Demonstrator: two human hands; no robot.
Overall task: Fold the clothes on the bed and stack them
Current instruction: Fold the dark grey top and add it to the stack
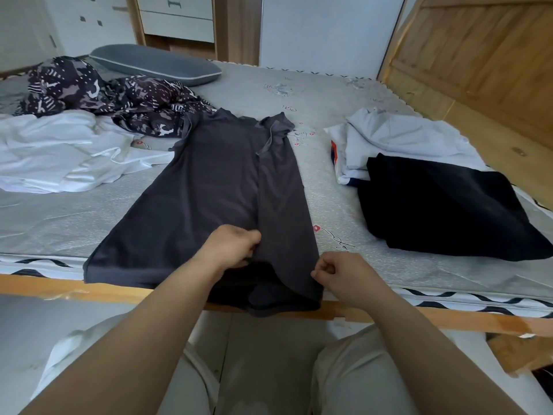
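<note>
Pale trousers (353,375) and two bare forearms fill the near edge of the head view, reaching over the wooden bed rail (59,287) to a dark grey T-shirt (209,187) spread lengthwise on the bed (329,94), neck far, hem hanging just over the near edge. Its right side is folded inward over the body, with the right sleeve lying along the fold. Of the two hands, the left hand (232,245) has its fingers curled into the cloth at the inner edge of that folded panel near the hem, while the right hand (344,275) pinches the shirt's near right edge between thumb and curled fingers. Right of the shirt and well apart from it lies a stack: a folded black garment (443,211) on top of a white garment (404,139) with a bit of red and blue showing at its left edge. To the left sits a rumpled white garment (59,151), and beyond it a heap of dark patterned fabric (98,91). A grey pillow (155,65) lies at the far left of the mattress.
</note>
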